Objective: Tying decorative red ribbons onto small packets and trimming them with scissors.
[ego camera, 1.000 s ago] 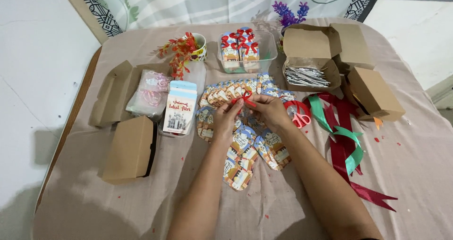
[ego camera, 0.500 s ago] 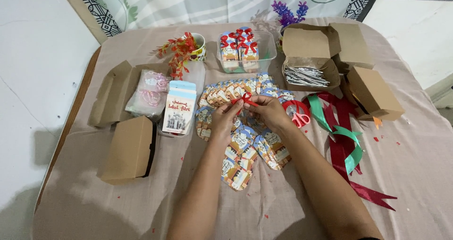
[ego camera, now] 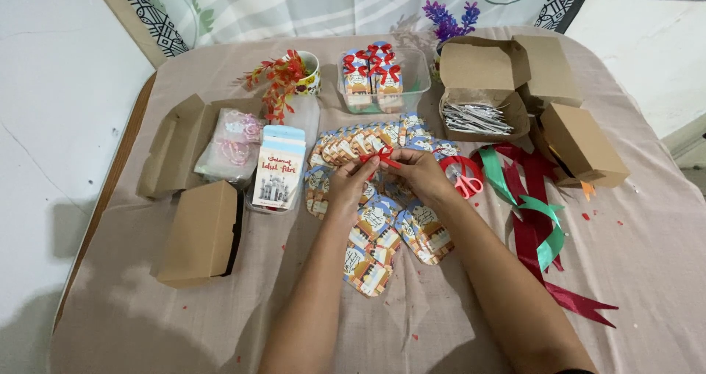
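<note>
The small red ribbon bow [ego camera: 382, 155] sits between my two hands, above the fanned spread of printed paper tags [ego camera: 382, 219] near the middle of the table. My left hand [ego camera: 351, 186] pinches its left side between thumb and fingertips, and my right hand [ego camera: 418, 172] pinches the right side, so both hands are closed on the bow. I judge it very light, soft and limp: the loops would crush or slip undone under a hard squeeze, so the place to hold it is at the knot, with the tails left free.

Just right of my right hand lie red-handled scissors [ego camera: 465, 183]. Beyond them loose red and green ribbons [ego camera: 537, 223] trail toward the right edge. Toward the far edge stands a clear tub [ego camera: 419, 76] holding finished tags with bows, with a mug [ego camera: 312, 71] of red sprigs to its left. An open brown box [ego camera: 478, 87] near the far right corner holds white strips. Near the left edge sit a closed brown box [ego camera: 202, 230], a flat unfolded carton [ego camera: 173, 146] and a pack of cards [ego camera: 278, 169].

Compared with half a second ago, my hands and the bow are in almost the same spot; nothing else on the table has shifted.
</note>
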